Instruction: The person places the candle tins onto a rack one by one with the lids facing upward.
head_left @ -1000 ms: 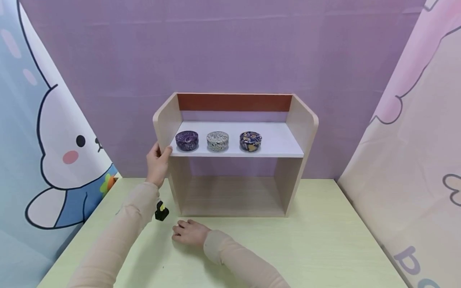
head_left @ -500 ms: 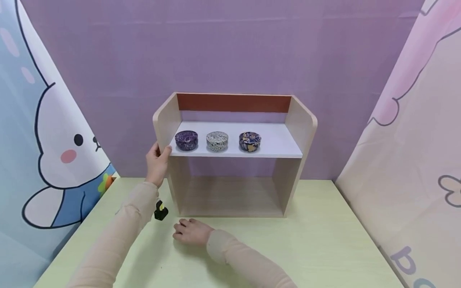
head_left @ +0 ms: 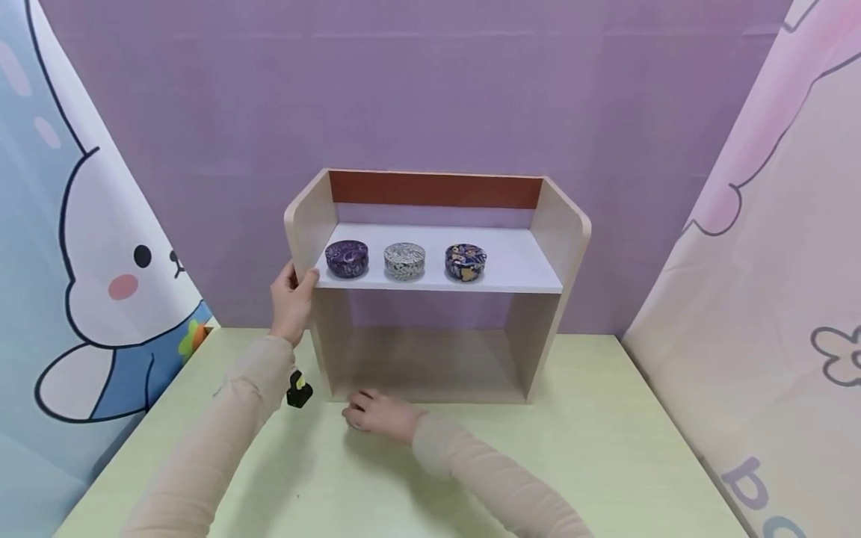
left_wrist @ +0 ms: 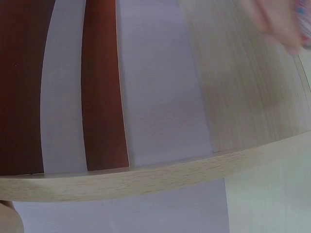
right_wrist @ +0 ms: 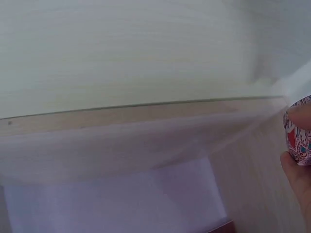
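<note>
My left hand grips the left side panel of a small wooden shelf unit, thumb on the front edge. A round patterned tin, with red and blue in its pattern, is pinched by my right hand. That hand is low, at the lower board's front edge near its left end; in the head view it hides the tin. The white upper shelf bears a purple tin, a white-and-grey tin and a navy-and-gold tin in a row.
A small black object with a yellow patch appears beside my left wrist, left of the unit. The unit stands on a pale green table, with a purple backdrop behind and printed cloths at both sides.
My right hand has shifted right and slightly forward, to the lower board's front edge. My left hand keeps its grip on the side panel. The tins on the upper shelf stay in place.
</note>
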`<state>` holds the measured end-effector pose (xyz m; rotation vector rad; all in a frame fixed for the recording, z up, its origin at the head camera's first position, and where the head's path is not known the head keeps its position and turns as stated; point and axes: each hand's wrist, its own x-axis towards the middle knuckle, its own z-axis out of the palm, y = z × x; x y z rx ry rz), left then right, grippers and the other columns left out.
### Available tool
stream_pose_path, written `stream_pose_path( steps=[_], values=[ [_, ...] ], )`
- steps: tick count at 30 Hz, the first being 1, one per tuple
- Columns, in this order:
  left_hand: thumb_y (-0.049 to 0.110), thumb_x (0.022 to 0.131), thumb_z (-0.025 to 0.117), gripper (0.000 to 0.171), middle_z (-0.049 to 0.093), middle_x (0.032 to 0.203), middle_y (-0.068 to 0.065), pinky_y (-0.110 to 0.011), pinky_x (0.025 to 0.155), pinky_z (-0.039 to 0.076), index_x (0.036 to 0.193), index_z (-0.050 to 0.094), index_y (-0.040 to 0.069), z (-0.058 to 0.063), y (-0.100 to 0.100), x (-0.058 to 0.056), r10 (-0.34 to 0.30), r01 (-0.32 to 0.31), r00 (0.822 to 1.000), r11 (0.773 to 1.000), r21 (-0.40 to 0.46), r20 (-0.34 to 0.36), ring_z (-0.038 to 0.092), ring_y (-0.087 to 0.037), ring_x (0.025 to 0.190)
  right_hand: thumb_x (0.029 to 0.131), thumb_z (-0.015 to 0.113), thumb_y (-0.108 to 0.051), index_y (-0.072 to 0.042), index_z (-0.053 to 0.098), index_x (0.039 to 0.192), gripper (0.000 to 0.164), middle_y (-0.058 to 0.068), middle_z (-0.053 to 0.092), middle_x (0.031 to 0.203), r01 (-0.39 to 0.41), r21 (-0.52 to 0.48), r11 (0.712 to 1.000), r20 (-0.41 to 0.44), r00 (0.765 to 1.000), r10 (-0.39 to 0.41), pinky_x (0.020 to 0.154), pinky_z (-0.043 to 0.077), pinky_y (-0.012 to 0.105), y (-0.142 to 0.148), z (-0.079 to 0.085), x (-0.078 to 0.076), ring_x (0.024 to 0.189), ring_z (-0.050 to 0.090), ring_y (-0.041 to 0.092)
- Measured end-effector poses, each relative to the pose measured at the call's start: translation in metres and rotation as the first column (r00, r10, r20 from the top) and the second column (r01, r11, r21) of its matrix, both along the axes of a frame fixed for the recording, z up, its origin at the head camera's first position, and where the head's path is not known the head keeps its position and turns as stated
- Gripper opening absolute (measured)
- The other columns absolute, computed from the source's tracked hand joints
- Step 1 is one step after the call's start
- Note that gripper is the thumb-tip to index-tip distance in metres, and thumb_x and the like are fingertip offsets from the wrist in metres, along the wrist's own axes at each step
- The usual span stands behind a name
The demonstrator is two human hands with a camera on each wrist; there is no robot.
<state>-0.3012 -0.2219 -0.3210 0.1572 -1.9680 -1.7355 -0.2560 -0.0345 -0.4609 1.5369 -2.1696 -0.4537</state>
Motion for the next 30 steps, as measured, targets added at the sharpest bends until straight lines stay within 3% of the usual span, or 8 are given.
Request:
stream_pose_path(
  steps=[4, 7, 10, 14, 18, 22, 25, 30],
  values=[
    [0.024, 0.091, 0.049, 0.040, 0.051, 0.118, -0.007, -0.026, 0.088, 0.037, 0.129, 0.049, 0.010, 0.001, 0.000, 0.001, 0.007, -0.007, 1.000, 1.000, 0.002, -0.001, 0.045, -0.013, 0.100, 0.080, 0.067, -0.007, -0.025, 0.048, 0.124, 0.051, -0.002, 0.048, 0.126, 0.061, -0.058, 0.996, 0.221, 0.974, -0.046, 0.083, 0.047, 0.020, 0.015, 0.009, -0.003, 0.117, 0.047, 0.016],
    [0.024, 0.091, 0.049, 0.041, 0.051, 0.119, -0.008, -0.026, 0.088, 0.037, 0.130, 0.049, 0.010, 0.002, -0.001, 0.001, 0.013, -0.013, 1.000, 1.000, 0.001, -0.002, 0.045, -0.012, 0.099, 0.076, 0.070, -0.004, -0.021, 0.046, 0.129, 0.061, 0.004, 0.046, 0.132, 0.100, -0.113, 0.989, 0.375, 0.926, -0.051, 0.089, 0.047, 0.026, 0.026, 0.013, -0.006, 0.122, 0.044, 0.021],
    [0.024, 0.091, 0.049, 0.040, 0.051, 0.117, -0.007, -0.025, 0.086, 0.037, 0.129, 0.049, 0.010, 0.001, -0.001, 0.001, 0.016, -0.016, 1.000, 1.000, 0.002, -0.005, 0.045, -0.012, 0.099, 0.076, 0.069, -0.001, -0.020, 0.046, 0.130, 0.062, 0.006, 0.044, 0.134, 0.164, -0.163, 0.973, 0.510, 0.858, -0.059, 0.094, 0.044, 0.032, 0.035, 0.014, -0.006, 0.124, 0.042, 0.023],
    [0.023, 0.091, 0.050, 0.040, 0.051, 0.118, -0.007, -0.027, 0.089, 0.038, 0.128, 0.049, 0.010, 0.001, 0.000, 0.000, 0.013, -0.013, 1.000, 1.000, 0.012, -0.007, 0.045, -0.013, 0.100, 0.078, 0.069, -0.004, -0.018, 0.047, 0.131, 0.060, 0.007, 0.043, 0.136, 0.250, -0.214, 0.944, 0.624, 0.779, -0.065, 0.097, 0.042, 0.037, 0.047, 0.014, -0.006, 0.124, 0.043, 0.025],
    [0.023, 0.091, 0.050, 0.040, 0.051, 0.118, -0.007, -0.029, 0.091, 0.038, 0.129, 0.049, 0.010, 0.001, 0.001, 0.000, 0.012, -0.012, 1.000, 1.000, 0.012, -0.003, 0.045, -0.013, 0.101, 0.076, 0.071, -0.006, -0.014, 0.049, 0.129, 0.058, 0.007, 0.047, 0.132, 0.297, -0.311, 0.903, 0.690, 0.723, 0.000, 0.097, 0.042, 0.035, 0.057, 0.010, -0.008, 0.120, 0.047, 0.024],
    [0.024, 0.091, 0.049, 0.039, 0.051, 0.117, -0.006, -0.030, 0.092, 0.038, 0.128, 0.049, 0.010, 0.001, 0.001, 0.000, 0.015, -0.015, 1.000, 1.000, 0.006, -0.001, 0.045, -0.013, 0.101, 0.074, 0.072, -0.008, -0.012, 0.049, 0.126, 0.057, 0.005, 0.051, 0.126, 0.362, -0.389, 0.847, 0.754, 0.653, 0.068, 0.093, 0.044, 0.030, 0.066, 0.002, -0.011, 0.114, 0.051, 0.020],
    [0.024, 0.091, 0.049, 0.039, 0.051, 0.116, -0.006, -0.030, 0.091, 0.038, 0.127, 0.050, 0.009, 0.002, 0.001, 0.000, 0.013, -0.013, 1.000, 1.000, 0.004, -0.007, 0.045, -0.013, 0.100, 0.074, 0.072, -0.006, -0.014, 0.049, 0.127, 0.058, 0.003, 0.052, 0.123, 0.438, -0.401, 0.805, 0.817, 0.567, 0.099, 0.089, 0.046, 0.027, 0.074, -0.002, -0.012, 0.111, 0.052, 0.018],
    [0.024, 0.091, 0.048, 0.040, 0.051, 0.118, -0.006, -0.030, 0.092, 0.038, 0.128, 0.049, 0.010, 0.002, 0.002, 0.001, 0.005, -0.005, 1.000, 1.000, 0.006, -0.006, 0.045, -0.012, 0.101, 0.073, 0.071, 0.001, -0.012, 0.044, 0.130, 0.064, 0.007, 0.050, 0.123, 0.579, -0.368, 0.728, 0.921, 0.332, 0.201, 0.081, 0.049, 0.023, 0.082, -0.005, -0.009, 0.112, 0.051, 0.024]
  ],
)
